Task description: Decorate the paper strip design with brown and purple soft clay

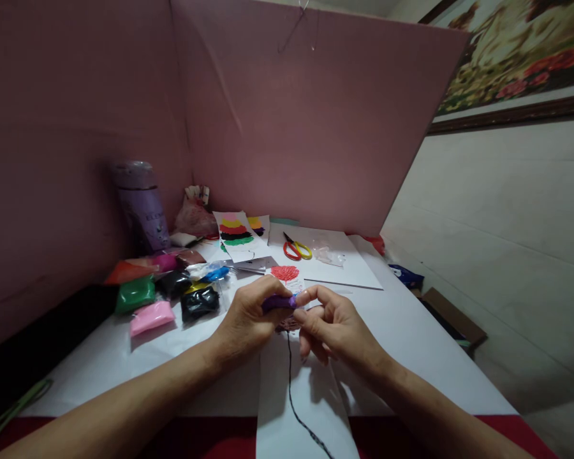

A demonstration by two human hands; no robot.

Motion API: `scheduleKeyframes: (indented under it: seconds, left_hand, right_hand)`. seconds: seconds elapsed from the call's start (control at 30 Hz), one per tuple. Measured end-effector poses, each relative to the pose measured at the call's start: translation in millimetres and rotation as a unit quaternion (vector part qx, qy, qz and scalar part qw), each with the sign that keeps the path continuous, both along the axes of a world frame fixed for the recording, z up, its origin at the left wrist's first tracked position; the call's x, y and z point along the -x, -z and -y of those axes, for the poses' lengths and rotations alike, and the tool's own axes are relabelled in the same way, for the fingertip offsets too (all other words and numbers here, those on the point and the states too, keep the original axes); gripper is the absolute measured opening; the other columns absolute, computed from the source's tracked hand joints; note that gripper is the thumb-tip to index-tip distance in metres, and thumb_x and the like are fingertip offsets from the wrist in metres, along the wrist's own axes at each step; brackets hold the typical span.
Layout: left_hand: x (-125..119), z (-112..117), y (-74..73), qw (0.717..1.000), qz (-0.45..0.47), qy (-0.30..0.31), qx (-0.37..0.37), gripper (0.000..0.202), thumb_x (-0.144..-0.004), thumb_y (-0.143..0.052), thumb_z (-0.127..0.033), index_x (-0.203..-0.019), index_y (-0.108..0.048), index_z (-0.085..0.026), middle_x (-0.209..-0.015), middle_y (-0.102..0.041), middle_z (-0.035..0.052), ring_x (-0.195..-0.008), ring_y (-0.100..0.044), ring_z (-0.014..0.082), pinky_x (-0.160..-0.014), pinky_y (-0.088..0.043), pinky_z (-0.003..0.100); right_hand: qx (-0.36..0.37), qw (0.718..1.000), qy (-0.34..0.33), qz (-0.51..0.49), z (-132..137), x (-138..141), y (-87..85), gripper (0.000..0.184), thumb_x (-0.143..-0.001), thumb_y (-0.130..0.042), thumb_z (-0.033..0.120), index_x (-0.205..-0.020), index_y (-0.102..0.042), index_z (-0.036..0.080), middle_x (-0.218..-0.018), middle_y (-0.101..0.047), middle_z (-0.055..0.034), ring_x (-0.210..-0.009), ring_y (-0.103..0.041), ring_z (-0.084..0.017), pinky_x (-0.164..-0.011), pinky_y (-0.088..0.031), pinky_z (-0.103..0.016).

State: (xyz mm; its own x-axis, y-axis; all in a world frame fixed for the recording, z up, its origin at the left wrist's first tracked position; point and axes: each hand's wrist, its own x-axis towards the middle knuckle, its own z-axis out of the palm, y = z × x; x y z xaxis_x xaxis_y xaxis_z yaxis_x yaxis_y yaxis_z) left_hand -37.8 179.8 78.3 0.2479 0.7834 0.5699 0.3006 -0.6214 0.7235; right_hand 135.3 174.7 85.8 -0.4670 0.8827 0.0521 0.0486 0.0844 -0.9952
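My left hand [256, 309] is closed around a lump of purple clay [277, 303], probably in a clear packet. At the clay's right end, the thumb and forefinger of my right hand [328, 319] close on a small bit of it, with the other fingers curled below. Under both hands lies a white paper strip [299, 395] bearing a red textured clay patch [285, 273] and a darker brownish patch [289, 324] partly covered by my fingers. From that patch a thin black clay line [291, 389] winds down towards me.
Left are several clay packets, among them green [135, 294], pink [152, 317] and black [199, 304], and a purple bottle [143, 207]. Farther back lie scissors [296, 247], a card with colour bands [236, 233] and a clear bag [328, 253]. A pink panel [306, 121] stands behind.
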Motion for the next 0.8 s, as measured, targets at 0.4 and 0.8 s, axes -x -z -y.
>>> scheduleKeyframes:
  seconds: [0.4, 0.8]
  left_hand:
    - [0.9, -2.6, 4.8, 1.0, -0.005, 0.001, 0.0, 0.002, -0.076, -0.06, -0.013, -0.076, -0.059, -0.014, -0.068, -0.055, -0.0006, -0.062, -0.049, 0.0103, -0.055, -0.038, 0.023]
    - [1.7, -3.1, 6.5, 1.0, -0.009, -0.001, 0.023, 0.001, -0.076, -0.06, -0.013, -0.077, -0.059, -0.014, -0.069, -0.055, 0.0002, -0.063, -0.05, 0.0116, -0.056, -0.04, 0.024]
  right_hand:
    - [-0.013, 1.0, 0.007, 0.009, 0.0, 1.6, 1.0, 0.022, -0.083, -0.061, 0.035, -0.09, -0.047, 0.019, -0.049, -0.063, 0.0042, -0.031, -0.04, -0.004, -0.034, -0.03, -0.016]
    - [-0.027, 0.999, 0.016, 0.039, 2.5, 3.4, 2.4, 0.021, -0.085, -0.058, 0.035, -0.092, -0.045, 0.02, -0.05, -0.062, 0.0051, -0.033, -0.042, -0.005, -0.035, -0.032, -0.017]
